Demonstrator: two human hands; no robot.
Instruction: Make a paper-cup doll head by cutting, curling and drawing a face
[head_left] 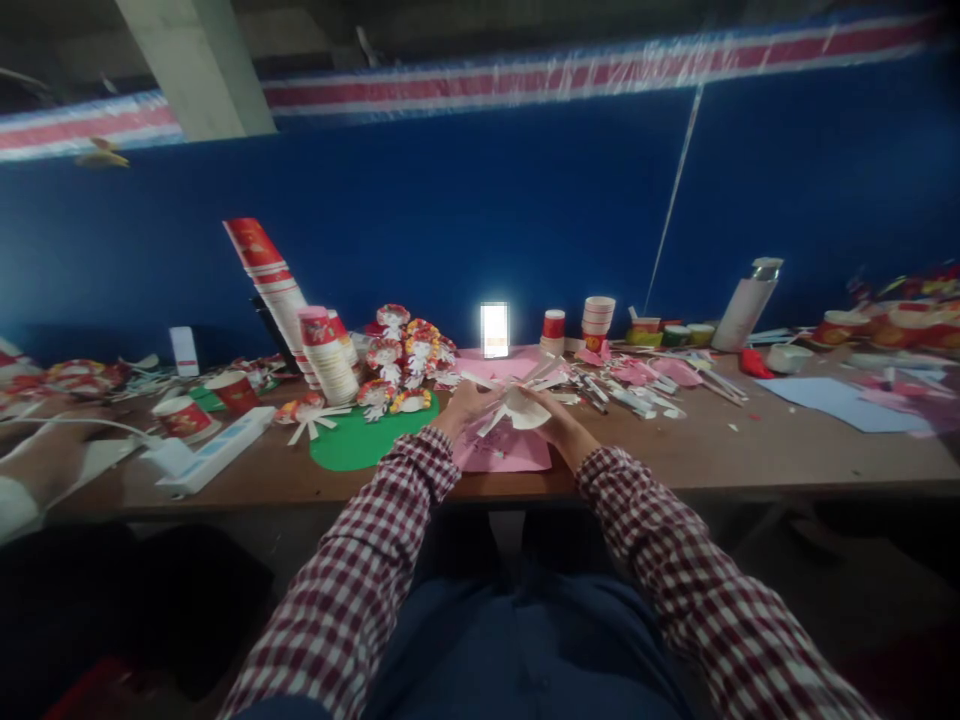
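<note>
My left hand (466, 405) and my right hand (553, 415) are together over a pink sheet (501, 450) at the near edge of the brown table (675, 455). Between them they hold a white paper cup cut into strips (514, 405), its strips fanning out toward the back. Both sleeves are red-and-white check. Just left of my left hand lies a green paper shape (360, 442) with a cluster of finished paper-cup figures (405, 360) at its far edge.
Stacks of red paper cups (330, 355) lean at the left; more cups (598, 320) and a white bottle (744, 305) stand at the back. A lit phone (494, 330) stands in the middle. A power strip (214, 455) and another person's arm (37, 465) are at left. Blue paper (840, 400) lies at right.
</note>
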